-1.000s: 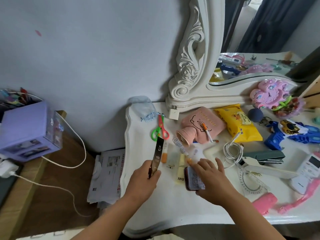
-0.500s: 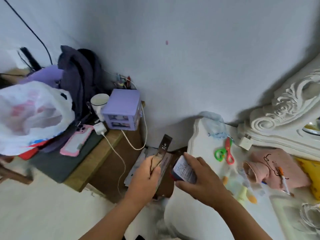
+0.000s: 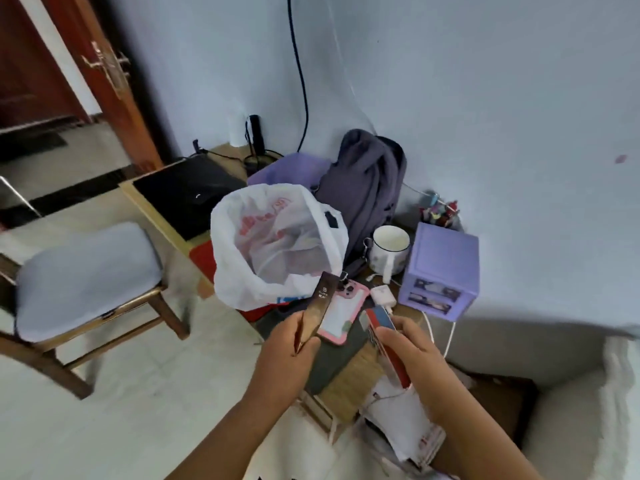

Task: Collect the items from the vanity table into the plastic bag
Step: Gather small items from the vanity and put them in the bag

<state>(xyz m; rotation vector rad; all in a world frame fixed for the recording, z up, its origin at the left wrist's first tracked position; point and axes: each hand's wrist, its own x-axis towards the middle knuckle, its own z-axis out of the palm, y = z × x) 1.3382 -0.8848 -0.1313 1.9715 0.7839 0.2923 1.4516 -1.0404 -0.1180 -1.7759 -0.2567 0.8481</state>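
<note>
Brown slim box pinched in left hand, red and white small box gripped in right hand, hands apart, both near white plastic bag standing open on low wooden table, pink phone between them.

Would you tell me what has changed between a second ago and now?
Both hands left the vanity and swung toward the plastic bag. The left hand still grips the dark slim box; the right hand has lifted the red-edged packet it was reaching for.
</note>
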